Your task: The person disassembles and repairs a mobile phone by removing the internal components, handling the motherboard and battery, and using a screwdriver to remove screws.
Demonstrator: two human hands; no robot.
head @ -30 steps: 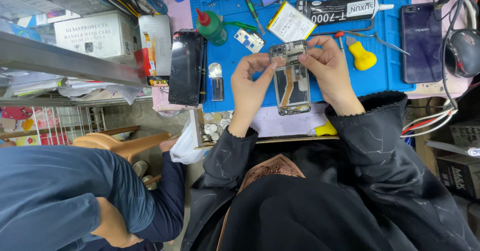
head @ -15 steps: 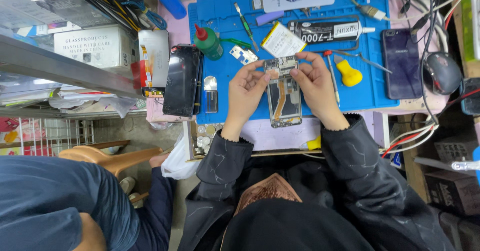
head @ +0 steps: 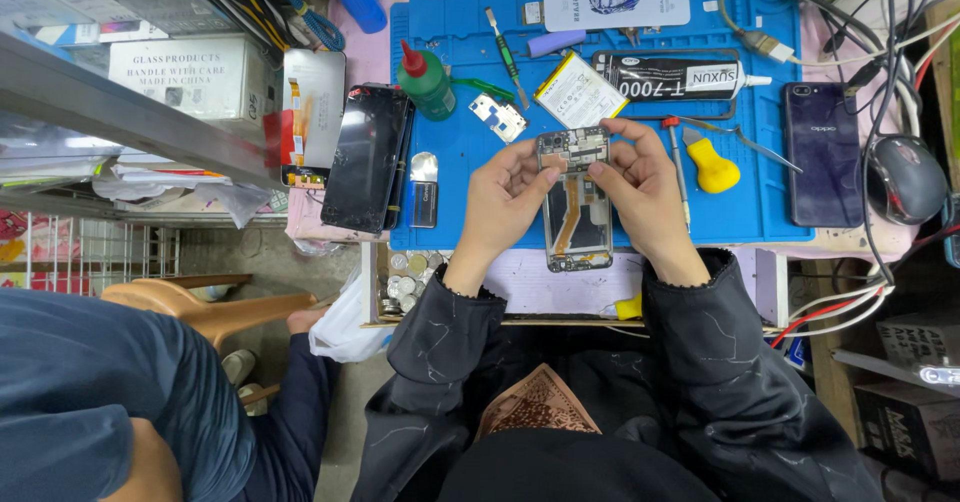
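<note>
Your left hand [head: 508, 194] and right hand [head: 640, 190] were both clamped on the opened phone [head: 575, 200], which lay on the blue mat [head: 460, 152] at its near edge, straight ahead of you. Your left fingers pinched the phone's upper left corner and side; your right fingers closed on its upper right corner, thumb across the top. The phone's back was off, showing the board and an orange flex strip down the middle.

Just beyond the phone lay a battery [head: 580, 90], tilted, with a black glue tube [head: 672, 75] beside it. A green bottle [head: 424, 80] stood to the far left on the mat. A yellow-handled tool [head: 712, 170] lay just right of your right hand. A dark screen panel [head: 366, 158] rested at the mat's left edge, and a purple phone [head: 822, 152] lay at its right edge, near a mouse [head: 906, 178].
</note>
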